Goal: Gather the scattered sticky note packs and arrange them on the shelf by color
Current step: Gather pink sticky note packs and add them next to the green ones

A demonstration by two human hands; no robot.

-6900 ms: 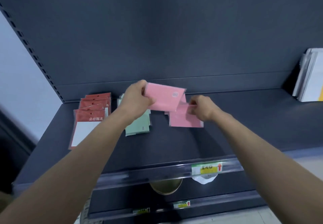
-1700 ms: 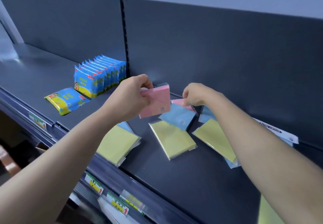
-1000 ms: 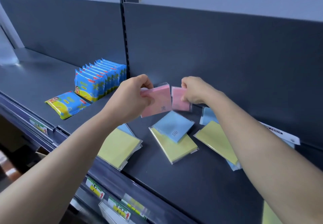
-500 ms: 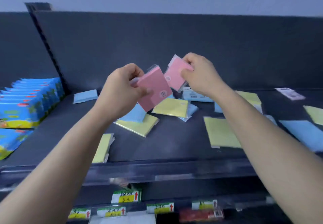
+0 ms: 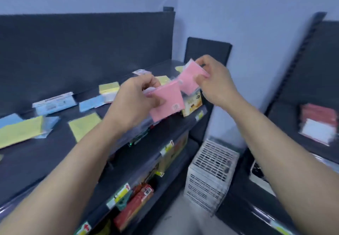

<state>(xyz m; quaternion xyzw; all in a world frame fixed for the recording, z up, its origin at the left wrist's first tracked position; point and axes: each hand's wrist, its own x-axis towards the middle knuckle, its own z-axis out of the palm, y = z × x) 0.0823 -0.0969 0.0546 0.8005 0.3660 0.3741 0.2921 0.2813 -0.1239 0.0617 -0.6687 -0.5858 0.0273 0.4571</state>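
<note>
Two pink packs are held in the air above a shelf of unsorted stock. On the long shelf [image 5: 55,152], yellow packs [image 5: 84,126] and blue packs [image 5: 91,102] lie flat and askew from its left edge toward its far right corner. Some overlap, and a white-labelled pack [image 5: 54,102] sits near the back edge. None is grouped by colour yet.

Over the shelf's front right corner, the left hand [image 5: 134,102] pinches the lower pink pack [image 5: 168,102], thumb and curled fingers closed on its top left edge. The pack hangs face-out with its printed label low. Its top right corner overlaps the upper pink pack [image 5: 189,80], which the right hand [image 5: 214,84] clamps between thumb and curled fingers at the pack's right edge. Judged from the task, the two are brought together for squaring into one same-colour stack before shelving.

Farther right, a white slotted crate [image 5: 211,170] stands on the floor. A second shelf [image 5: 286,121] carries red-headed packs [image 5: 319,122] near its back edge and may be the destination, though that is conjecture.

Motion blur makes all print illegible. A small carton [image 5: 192,104] behind the pink packs is largely covered. Whether either hand holds more than one pack cannot be told. The leftmost yellow pack and the second shelf are cut off by the frame.
</note>
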